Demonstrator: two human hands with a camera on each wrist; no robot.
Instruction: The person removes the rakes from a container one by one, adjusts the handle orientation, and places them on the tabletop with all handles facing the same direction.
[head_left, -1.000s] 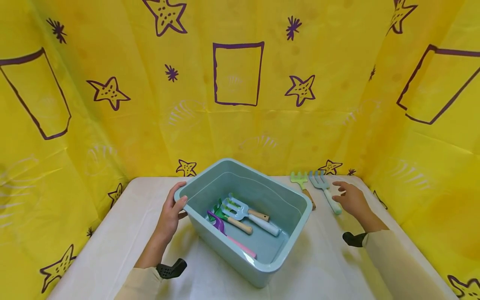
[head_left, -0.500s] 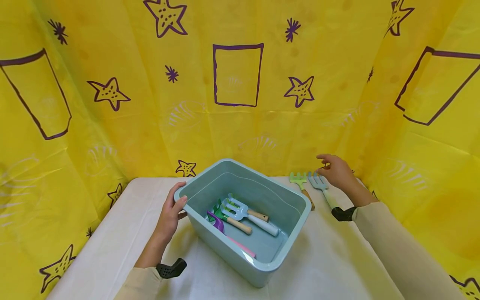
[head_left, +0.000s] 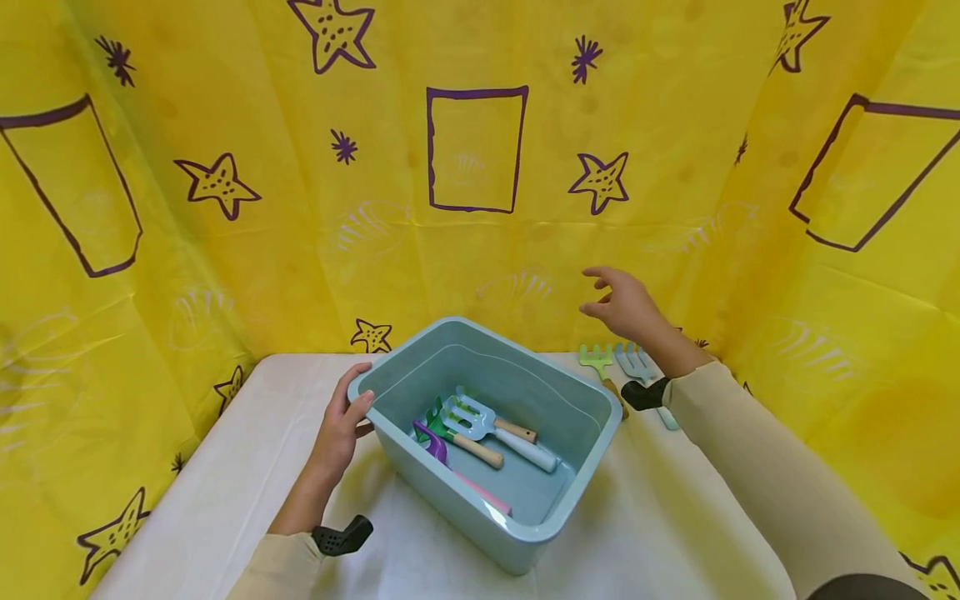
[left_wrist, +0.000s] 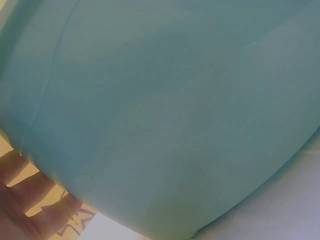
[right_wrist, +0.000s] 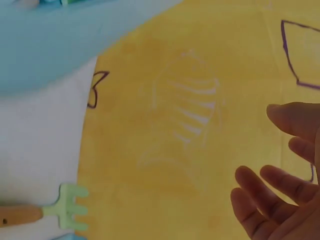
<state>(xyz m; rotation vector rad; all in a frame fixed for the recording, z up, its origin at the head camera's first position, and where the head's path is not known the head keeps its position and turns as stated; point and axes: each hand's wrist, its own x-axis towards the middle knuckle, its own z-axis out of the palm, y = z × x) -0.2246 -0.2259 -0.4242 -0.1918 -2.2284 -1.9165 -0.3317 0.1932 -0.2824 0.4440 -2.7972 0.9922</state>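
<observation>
My left hand (head_left: 337, 433) grips the far-left corner of a blue-green plastic bin (head_left: 450, 510), thumb over the rim. In the left wrist view, its fingers lie along the outer wall. Inside the bin are a light blue garden fork (head_left: 474, 423), a green rake with a wooden handle (head_left: 480, 452), a purple tool with a pink handle (head_left: 437, 452) and another wooden handle under the fork. My right hand (head_left: 626, 307) holds nothing, fingers loosely bent, raised beyond the bin's right side. Below it lie a light green hand rake (head_left: 596, 358) and a blue-grey fork (head_left: 633, 363), partly hidden by the forearm.
A white-covered table (head_left: 292, 400) carries the bin. Yellow cloth (head_left: 480, 275) with purple starfish drawings hangs close behind the table and along both sides.
My right hand has moved from beside the blue-grey fork's handle up and to the left, above the two tools on the table. The left hand and the bin have stayed in place.
</observation>
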